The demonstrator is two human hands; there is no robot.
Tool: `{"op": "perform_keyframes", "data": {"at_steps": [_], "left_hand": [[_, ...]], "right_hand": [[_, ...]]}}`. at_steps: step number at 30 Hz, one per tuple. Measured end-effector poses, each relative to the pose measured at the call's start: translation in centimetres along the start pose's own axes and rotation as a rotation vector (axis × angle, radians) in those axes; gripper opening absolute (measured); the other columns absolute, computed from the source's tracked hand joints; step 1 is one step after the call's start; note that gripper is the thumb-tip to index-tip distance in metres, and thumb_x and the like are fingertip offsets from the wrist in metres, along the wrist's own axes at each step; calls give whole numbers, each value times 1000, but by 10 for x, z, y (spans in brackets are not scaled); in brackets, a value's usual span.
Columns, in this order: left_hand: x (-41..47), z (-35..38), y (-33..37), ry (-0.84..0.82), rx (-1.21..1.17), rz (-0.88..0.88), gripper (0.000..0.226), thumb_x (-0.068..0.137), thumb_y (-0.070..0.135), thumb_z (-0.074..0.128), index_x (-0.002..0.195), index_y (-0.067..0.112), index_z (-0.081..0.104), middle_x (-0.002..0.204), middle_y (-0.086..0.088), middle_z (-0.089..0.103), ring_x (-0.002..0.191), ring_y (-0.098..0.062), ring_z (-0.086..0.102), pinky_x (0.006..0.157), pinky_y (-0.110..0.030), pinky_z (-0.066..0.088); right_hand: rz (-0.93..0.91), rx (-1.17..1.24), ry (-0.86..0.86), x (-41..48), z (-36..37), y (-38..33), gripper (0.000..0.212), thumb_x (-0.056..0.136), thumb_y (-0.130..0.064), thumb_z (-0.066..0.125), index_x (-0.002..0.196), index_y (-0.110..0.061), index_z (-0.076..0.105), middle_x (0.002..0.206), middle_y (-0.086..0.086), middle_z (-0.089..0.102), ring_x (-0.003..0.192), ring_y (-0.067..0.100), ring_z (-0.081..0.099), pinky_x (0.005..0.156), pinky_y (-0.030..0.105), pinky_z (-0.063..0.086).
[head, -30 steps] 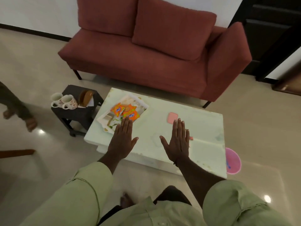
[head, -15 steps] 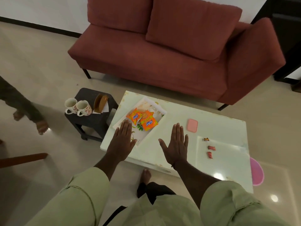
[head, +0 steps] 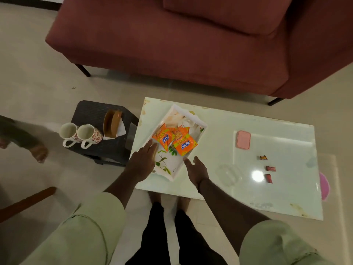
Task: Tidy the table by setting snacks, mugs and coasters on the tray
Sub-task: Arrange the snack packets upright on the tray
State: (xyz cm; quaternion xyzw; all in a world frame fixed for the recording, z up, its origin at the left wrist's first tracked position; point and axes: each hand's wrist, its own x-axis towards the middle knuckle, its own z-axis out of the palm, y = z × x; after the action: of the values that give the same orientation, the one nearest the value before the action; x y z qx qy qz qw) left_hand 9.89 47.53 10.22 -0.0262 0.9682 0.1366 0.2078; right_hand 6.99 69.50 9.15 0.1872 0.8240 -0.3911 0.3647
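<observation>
Pale bench [head: 219,121] before red sofa [head: 172,44], beige tiled floor [head: 28,64]. White tray [head: 177,161] with orange snack packets [head: 174,140] at bench's left end. Left grip [head: 142,163] wide over tray's left rim; right grip [head: 196,170] wide, beside its right rim. Mugs [head: 88,133] on dark stool [head: 91,111].

Home living room. Maroon fabric sofa [head: 172,44] with loose back cushion [head: 229,14], thin dark legs, on pale glossy tiled floor [head: 28,64]. Low white coffee table [head: 219,131] in front of the sofa; tray [head: 202,127] with orange snack packets [head: 183,144] at its far-left corner, wrapped sweets [head: 270,168] near its right edge. Small dark side table [head: 91,111] just beside the coffee table's left edge carries two floral mugs [head: 87,133]. Wearer's feet [head: 154,196] are bare.
</observation>
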Motion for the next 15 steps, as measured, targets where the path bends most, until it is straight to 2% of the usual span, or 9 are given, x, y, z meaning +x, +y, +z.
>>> {"op": "perform_keyframes", "data": {"at_steps": [4,6,7,8,10,11,13,15], "left_hand": [[58,8,-34,-49,33,57,68,92,27,59,150,15,25,158,-6,26,129,-26,50,100,-42,48],[86,17,-48,-67,52,68,74,90,25,61,151,17,21,158,-6,27,132,-27,46,102,-42,46],[101,22,-53,-68,75,84,76,89,25,62,151,18,20,158,-7,27,133,-27,45,103,-42,45],[112,30,-57,-70,91,99,77,89,25,62,152,18,19,158,-7,26,134,-27,43,103,-42,43],[132,46,-62,-54,98,116,77,89,21,59,153,19,16,159,-7,23,137,-27,38,104,-41,40],[142,57,-64,-50,98,137,77,90,17,57,154,19,14,159,-7,20,138,-27,36,104,-41,39],[164,77,-68,-38,110,202,83,87,8,55,155,21,9,161,-6,13,139,-28,31,104,-41,38],[183,91,-72,11,152,278,95,79,2,58,155,25,6,162,-5,7,140,-28,27,104,-41,37]], "right_hand": [[110,155,-29,39,29,-22,63,91,-50,61,136,-6,55,141,12,57,129,30,51,106,37,39],[114,186,-29,59,44,-30,38,89,-46,65,106,-13,71,115,9,69,109,30,60,98,41,46],[108,221,-14,72,52,-33,26,88,-44,67,86,-18,70,98,5,69,97,28,60,94,44,48],[111,274,-5,83,61,-36,24,88,-41,69,73,-22,66,88,2,67,89,26,59,93,46,49],[130,367,-3,104,77,-43,24,87,-36,70,68,-25,62,81,-3,65,86,23,58,92,47,51],[132,391,11,116,86,-45,24,87,-36,70,68,-25,62,77,-5,64,83,21,59,87,44,52],[126,429,119,140,104,-46,22,83,-42,73,73,-27,61,74,-13,61,76,12,58,72,33,50],[154,489,227,157,117,-45,27,77,-48,76,76,-28,58,77,-16,62,77,8,59,70,30,46]]}}
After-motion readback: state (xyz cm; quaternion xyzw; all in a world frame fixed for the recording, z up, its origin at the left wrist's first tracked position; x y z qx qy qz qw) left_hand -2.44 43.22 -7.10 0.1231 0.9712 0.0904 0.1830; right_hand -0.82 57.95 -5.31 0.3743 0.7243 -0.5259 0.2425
